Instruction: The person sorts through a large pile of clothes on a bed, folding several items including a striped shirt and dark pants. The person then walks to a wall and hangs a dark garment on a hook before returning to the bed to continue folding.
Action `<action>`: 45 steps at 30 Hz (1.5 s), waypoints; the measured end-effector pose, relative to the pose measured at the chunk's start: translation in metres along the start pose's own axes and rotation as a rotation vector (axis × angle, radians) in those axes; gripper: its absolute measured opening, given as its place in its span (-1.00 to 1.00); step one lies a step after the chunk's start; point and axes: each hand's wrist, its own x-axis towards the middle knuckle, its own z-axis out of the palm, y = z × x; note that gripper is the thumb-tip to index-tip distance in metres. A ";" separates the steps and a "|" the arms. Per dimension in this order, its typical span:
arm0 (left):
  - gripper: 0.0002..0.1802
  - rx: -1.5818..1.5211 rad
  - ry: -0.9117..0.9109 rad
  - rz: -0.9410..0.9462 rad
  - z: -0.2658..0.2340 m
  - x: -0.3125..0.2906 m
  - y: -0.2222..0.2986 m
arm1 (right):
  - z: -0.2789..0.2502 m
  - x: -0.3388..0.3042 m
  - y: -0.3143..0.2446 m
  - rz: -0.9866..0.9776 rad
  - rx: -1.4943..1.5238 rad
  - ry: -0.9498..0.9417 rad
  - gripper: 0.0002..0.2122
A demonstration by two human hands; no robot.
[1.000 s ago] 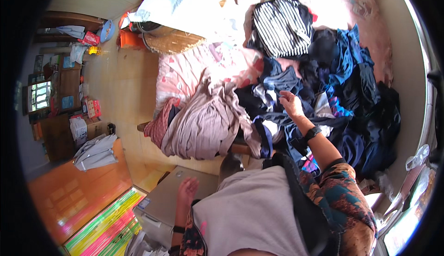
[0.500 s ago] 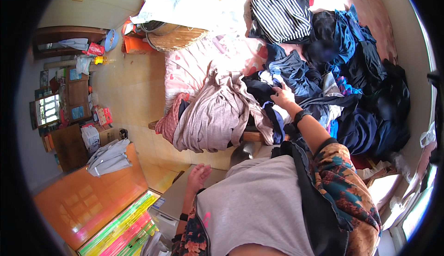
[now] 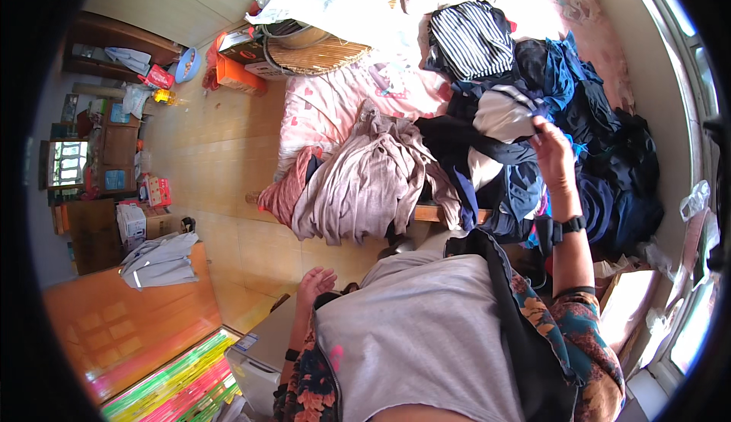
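Observation:
My right hand (image 3: 554,159) is over the heap of dark clothes on the bed, its fingers closed on the edge of a white and dark garment (image 3: 502,113). That garment is partly lifted and spread, with black and blue clothes around it. To its left, a pinkish-beige knit top (image 3: 362,178) lies bunched over the bed's edge, beside a red patterned cloth (image 3: 288,190). My left hand (image 3: 314,285) hangs near my body, loosely curled and holding nothing. Farther back lies a black-and-white striped garment (image 3: 472,39).
A bed with a pink patterned sheet (image 3: 308,110) stretches ahead. At its far left stand a woven bamboo tray (image 3: 324,56) and an orange box (image 3: 240,75). An orange-brown panel (image 3: 137,315) with a grey garment (image 3: 161,260) on it is at the lower left. Windows line the right.
My right hand has moved right, pulling the white and dark garment up and across the heap so more of its white part shows. The left hand stays low by my body.

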 end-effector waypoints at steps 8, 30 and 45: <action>-0.71 0.080 0.010 0.185 0.003 -0.006 0.045 | 0.018 -0.074 -0.114 -0.438 0.044 -0.213 -0.71; 0.13 1.198 -0.671 1.132 0.196 -0.052 0.161 | 0.179 -0.196 0.024 -0.086 -0.451 -1.091 -0.73; -0.48 0.453 -0.861 0.503 0.238 -0.077 0.176 | 0.130 -0.158 0.086 -0.165 -1.073 -0.915 -0.58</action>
